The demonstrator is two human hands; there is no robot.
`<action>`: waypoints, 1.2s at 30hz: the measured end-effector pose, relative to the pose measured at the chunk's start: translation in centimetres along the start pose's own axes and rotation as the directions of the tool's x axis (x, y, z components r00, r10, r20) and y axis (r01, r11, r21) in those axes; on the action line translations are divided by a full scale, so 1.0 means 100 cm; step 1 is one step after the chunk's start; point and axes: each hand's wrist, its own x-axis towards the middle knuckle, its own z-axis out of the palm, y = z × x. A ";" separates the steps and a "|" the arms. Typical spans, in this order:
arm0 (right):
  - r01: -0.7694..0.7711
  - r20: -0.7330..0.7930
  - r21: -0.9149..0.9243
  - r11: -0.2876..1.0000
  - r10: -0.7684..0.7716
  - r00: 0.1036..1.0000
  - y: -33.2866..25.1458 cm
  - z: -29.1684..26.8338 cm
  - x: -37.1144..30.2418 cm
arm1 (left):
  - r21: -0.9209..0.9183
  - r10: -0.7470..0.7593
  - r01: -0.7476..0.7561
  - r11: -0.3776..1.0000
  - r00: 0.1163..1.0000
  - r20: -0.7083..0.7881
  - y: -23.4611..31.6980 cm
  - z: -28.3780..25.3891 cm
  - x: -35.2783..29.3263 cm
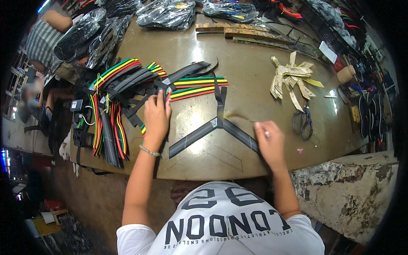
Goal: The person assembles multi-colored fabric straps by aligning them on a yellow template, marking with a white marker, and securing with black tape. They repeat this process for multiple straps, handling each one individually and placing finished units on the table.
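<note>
A Y-shaped black strap piece lies on the table in front of me, two padded arms spreading toward me and a thin webbing tail pointing away. My left hand is closed on another black padded strap at the near edge of the strap pile; its fingertips are partly hidden. My right hand is closed beside the Y piece's right arm, slightly blurred. A slim pen-like stick shows a pale end between its fingers. Faint V-shaped lines are drawn on the tabletop below the Y piece.
Striped red, yellow and green straps pile up at left, beside a small black device. Scissors, cream pattern strips and a white marker lie at right. Plastic-wrapped bags and wooden slats line the back. Another person is at far left.
</note>
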 end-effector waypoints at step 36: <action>0.046 0.207 -0.443 0.895 0.052 0.977 0.019 -0.039 -0.029 | -0.280 0.145 -0.085 0.956 0.969 0.199 0.089 -0.048 -0.078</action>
